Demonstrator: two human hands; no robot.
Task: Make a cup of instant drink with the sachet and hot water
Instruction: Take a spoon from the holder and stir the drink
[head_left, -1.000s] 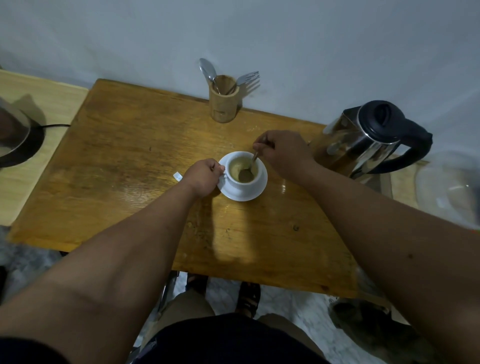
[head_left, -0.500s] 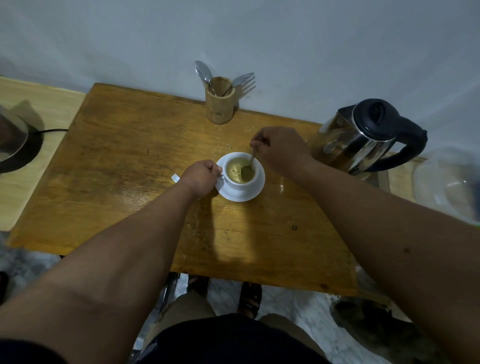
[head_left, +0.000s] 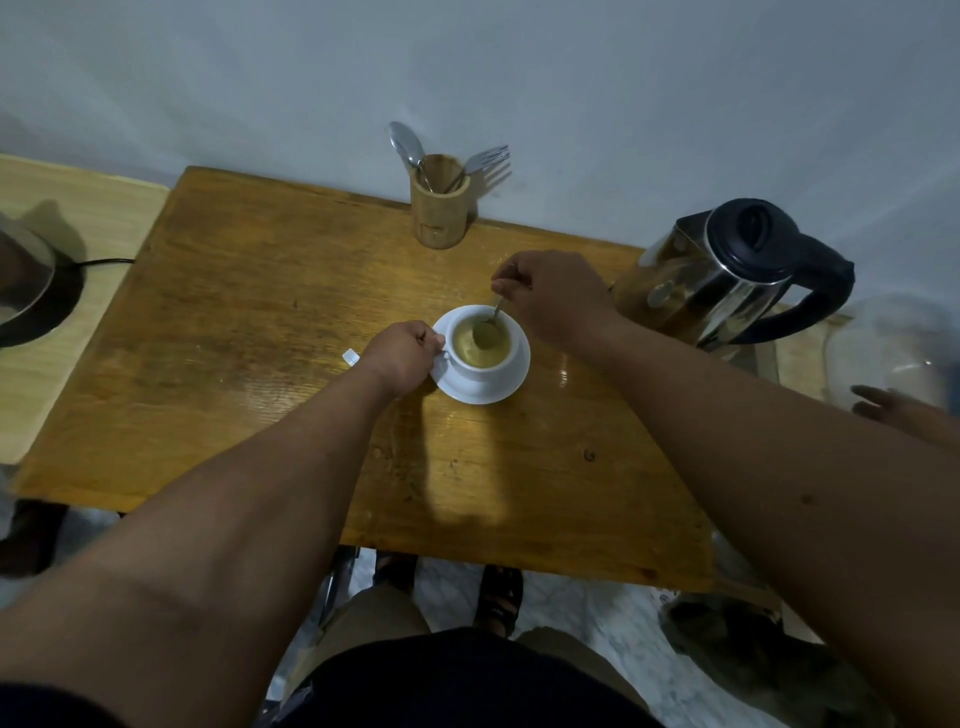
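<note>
A white scrap (head_left: 350, 357) is seen on the wooden table (head_left: 234, 322), just at nine o'clock of the left hand (head_left: 402, 356). The cup (head_left: 480, 353), at the table's centre on a saucer (head_left: 511, 382), is gripped at its handle by that hand's curled fingers. The spoon (head_left: 491, 325), its bowl in the tan drink, is pinched by the right hand (head_left: 553, 296). A holder (head_left: 439, 208) is placed at twelve o'clock of the cup, a kettle (head_left: 727, 270) at two.
</note>
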